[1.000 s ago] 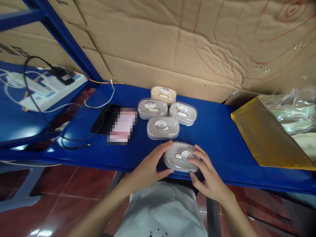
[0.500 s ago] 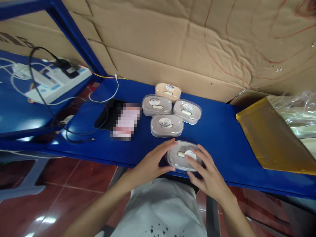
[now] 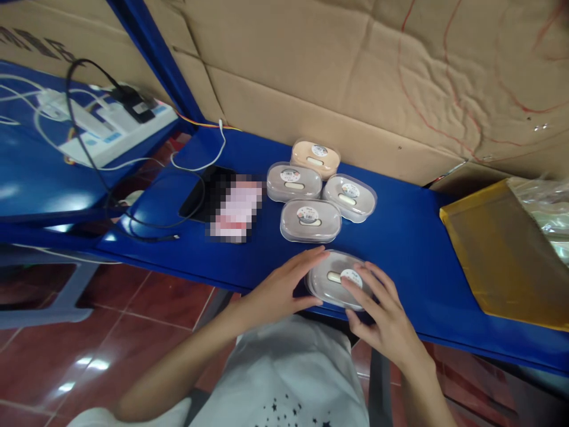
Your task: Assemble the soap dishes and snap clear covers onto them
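Note:
A clear oval plastic box (image 3: 332, 279) with a round sticker lies at the near edge of the blue table (image 3: 400, 237). My left hand (image 3: 284, 287) cups its left end, fingers along the far side and thumb at the front. My right hand (image 3: 383, 317) rests on its right end, fingertips pressing on the lid near the sticker. Both hands grip this box. Beyond it stand several like boxes: one (image 3: 310, 220) just behind, two (image 3: 294, 182) (image 3: 349, 197) farther back, and a peach one (image 3: 315, 158) against the cardboard.
A dark phone with a blurred pink patch (image 3: 231, 207) lies left of the boxes, cables (image 3: 146, 219) looping beside it. A power strip (image 3: 111, 130) sits on the left shelf. A yellow carton (image 3: 502, 255) with plastic bags is at right. Cardboard wall (image 3: 355, 77) behind.
The view has drifted, so everything sits a little more to the right. My hands stay on the near box; the right fingers have slid slightly over its lid.

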The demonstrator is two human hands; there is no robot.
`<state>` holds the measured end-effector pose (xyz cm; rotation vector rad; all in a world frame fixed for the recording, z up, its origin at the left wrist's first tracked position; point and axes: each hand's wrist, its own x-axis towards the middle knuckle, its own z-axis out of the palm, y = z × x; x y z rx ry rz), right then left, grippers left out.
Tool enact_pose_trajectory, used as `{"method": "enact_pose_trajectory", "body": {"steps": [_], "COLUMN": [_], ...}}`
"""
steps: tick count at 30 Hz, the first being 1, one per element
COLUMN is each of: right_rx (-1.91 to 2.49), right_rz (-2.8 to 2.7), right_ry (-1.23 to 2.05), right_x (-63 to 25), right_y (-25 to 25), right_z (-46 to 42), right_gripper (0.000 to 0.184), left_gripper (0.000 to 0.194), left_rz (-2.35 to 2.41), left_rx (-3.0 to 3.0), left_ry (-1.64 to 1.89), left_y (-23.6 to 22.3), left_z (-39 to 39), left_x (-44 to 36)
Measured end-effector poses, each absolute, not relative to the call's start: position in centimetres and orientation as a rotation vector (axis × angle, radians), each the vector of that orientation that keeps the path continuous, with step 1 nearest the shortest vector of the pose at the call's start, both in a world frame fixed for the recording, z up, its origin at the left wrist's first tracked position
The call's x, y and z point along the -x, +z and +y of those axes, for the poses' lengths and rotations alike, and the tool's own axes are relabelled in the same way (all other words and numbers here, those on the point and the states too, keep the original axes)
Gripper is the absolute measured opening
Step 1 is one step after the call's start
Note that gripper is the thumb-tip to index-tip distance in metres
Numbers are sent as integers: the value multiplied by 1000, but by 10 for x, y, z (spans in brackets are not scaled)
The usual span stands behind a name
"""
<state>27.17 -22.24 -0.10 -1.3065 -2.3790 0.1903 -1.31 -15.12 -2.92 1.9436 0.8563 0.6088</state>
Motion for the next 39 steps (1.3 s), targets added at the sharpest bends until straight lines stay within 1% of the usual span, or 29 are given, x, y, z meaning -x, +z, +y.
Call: {"method": "enact_pose_trajectory", "body": {"steps": [4,9,13,17,22,25,27,30,33,35,37,39], "right_rx": [1283,1285,1285,1304,1486,1595,1667,1832,1929,1852,1683,1562], "right_rz": [-2394,-2347,-2348,-2352,-2247,-2196,-2174,-2120,-2047,-2086,-2259,-2394], "right_ry": [148,226,218,177,-5,-177,-266,-377,-464,-402,-195,29], "right_x": [-270,-274,-276,-286,-326,-358,-377,-394,-387,-368,-341,-316], "right_y": [-3,-11,-17,-18,-18,-15,-9,6,27,38,41,35], "right_z": [-223,-221,-222,-226,-220,-203,-187,-162,-135,-115,-93,-71], "right_gripper": [75,73,72,73,69,60,53,48,48,52,58,68], "left_gripper": [96,97,95,88,71,63,58,55,57,61,66,71], "left_rz": [848,844,833,857,904,918,919,977,1108,1143,1127,1103], "left_rx": [-1933,-1931,-1962,-2011,-2017,-2040,-2101,-2264,-2388,-2450,-2539,-2621], "left_ry": [610,610,616,602,606,649,740,897,958,948,866,720], "left_y": [-29,-29,-30,-29,-26,-24,-23,-18,-10,-3,2,7], "left_z": [-151,-152,-153,-155,-157,-160,-162,-157,-140,-123,-105,-88], "left_x": [13,12,11,10,9,9,11,18,27,32,35,34]}}
